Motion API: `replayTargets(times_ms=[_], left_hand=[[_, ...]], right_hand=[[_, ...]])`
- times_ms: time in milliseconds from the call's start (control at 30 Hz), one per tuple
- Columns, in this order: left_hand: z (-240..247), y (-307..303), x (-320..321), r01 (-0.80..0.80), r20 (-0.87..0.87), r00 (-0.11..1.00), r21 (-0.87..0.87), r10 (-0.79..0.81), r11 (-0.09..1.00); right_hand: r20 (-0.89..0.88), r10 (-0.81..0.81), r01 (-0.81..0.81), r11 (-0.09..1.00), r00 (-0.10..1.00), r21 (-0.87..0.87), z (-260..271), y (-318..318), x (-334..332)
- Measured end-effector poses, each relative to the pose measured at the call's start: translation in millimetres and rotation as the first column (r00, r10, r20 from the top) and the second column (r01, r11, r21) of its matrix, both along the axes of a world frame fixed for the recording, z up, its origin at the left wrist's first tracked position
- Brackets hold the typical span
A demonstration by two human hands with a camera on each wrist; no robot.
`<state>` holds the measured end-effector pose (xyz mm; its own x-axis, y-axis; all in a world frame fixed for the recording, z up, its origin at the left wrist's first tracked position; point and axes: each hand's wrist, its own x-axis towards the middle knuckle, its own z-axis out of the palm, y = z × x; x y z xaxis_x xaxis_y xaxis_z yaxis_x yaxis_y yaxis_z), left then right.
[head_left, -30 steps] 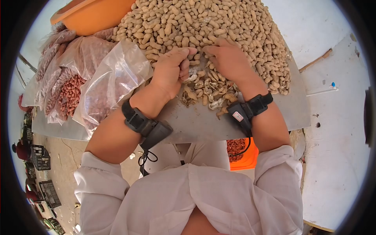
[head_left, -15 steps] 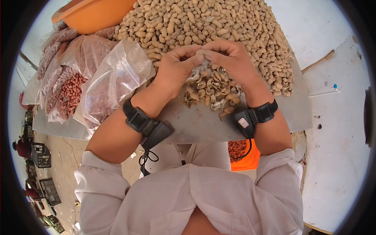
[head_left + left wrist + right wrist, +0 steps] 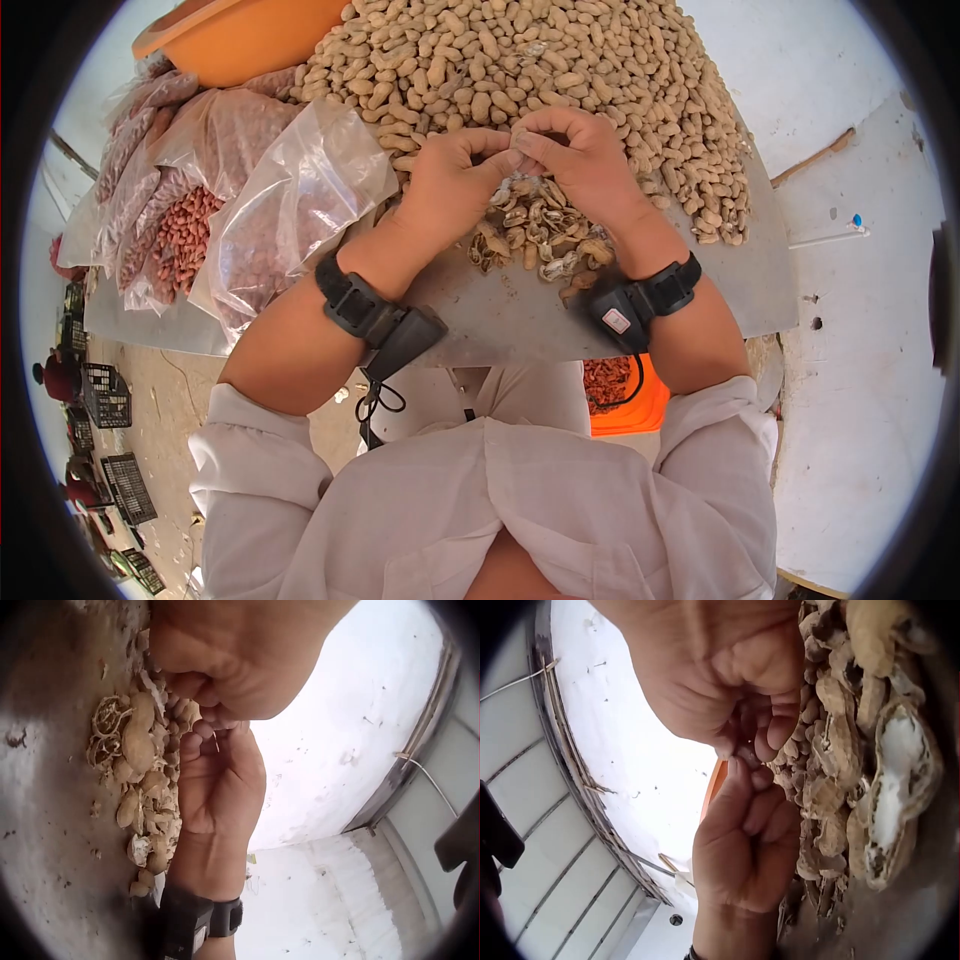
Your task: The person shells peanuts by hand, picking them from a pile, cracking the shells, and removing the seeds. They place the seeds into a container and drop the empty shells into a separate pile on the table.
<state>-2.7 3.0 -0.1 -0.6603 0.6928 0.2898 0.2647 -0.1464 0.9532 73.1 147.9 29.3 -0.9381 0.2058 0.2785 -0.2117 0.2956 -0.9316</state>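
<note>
Both hands meet over the near edge of a heap of unshelled peanuts (image 3: 560,60). With bent fingers and thumb, my left hand (image 3: 445,185) pinches a peanut (image 3: 747,753), mostly covered by the fingertips. From the other side the thumb and forefinger of my right hand (image 3: 590,170) pinch the same peanut, tip against tip with the left. Just below the hands lies a small pile of broken peanut shells (image 3: 540,215). One split shell (image 3: 900,780) shows its white inside in the right wrist view.
Clear plastic bags (image 3: 290,215) of red shelled peanuts stand at the left, beside an orange basin (image 3: 240,45). The grey metal table (image 3: 480,320) ends close to the body. Below it an orange container (image 3: 640,405) holds reddish bits. Black crates (image 3: 127,490) stand on the floor at left.
One second ago the hands were slightly apart at the heap. They came together on a peanut by half a second ago; since then the fingers have shifted and now hide most of it.
</note>
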Motion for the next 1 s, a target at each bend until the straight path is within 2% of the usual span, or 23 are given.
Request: replayTargets(times_ms=[67, 167, 267, 467, 633, 733, 833, 933, 1000], left_hand=[[0, 0, 0, -0.007, -0.012, 1.000, -0.006, 0.007, 1.000], [12, -4, 5, -0.027, 0.128, 0.991, -0.082, 0.038, 0.996], [7, 0, 4, 0.036, 0.247, 0.967, 0.114, -0.063, 0.993], [3, 2, 3, -0.052, 0.450, 0.892, 0.210, -0.049, 0.976], [1, 3, 0, -0.012, 0.590, 0.783, 0.330, -0.196, 0.944], [1, 3, -4, -0.001, 0.668, 0.698, 0.364, -0.260, 0.931], [3, 2, -4, -0.016, 0.720, 0.636, 0.371, -0.277, 0.928], [4, 2, -4, -0.019, 0.745, 0.603, 0.371, -0.285, 0.929], [4, 2, -5, -0.017, 0.760, 0.583, 0.366, -0.288, 0.930]], right_hand=[[0.009, -0.016, 0.016, 1.000, 1.000, -0.022, -1, -2, -1], [-0.005, -0.017, 0.017, 0.992, 1.000, -0.127, -5, -4, -2], [-0.041, -0.023, 0.011, 0.964, 0.999, -0.265, -9, -7, -3], [-0.092, -0.039, 0.002, 0.927, 0.995, -0.374, -11, -10, -4], [-0.120, -0.003, -0.051, 0.891, 0.993, -0.450, -14, -7, -6], [-0.108, -0.052, 0.010, 0.933, 0.993, -0.361, -11, -10, -4], [-0.166, -0.045, 0.038, 0.998, 0.985, -0.045, -6, -10, -1], [-0.290, -0.030, 0.092, 0.975, 0.957, 0.201, -5, -14, 2], [-0.348, 0.036, 0.096, 0.930, 0.937, 0.355, -5, -13, 0]])
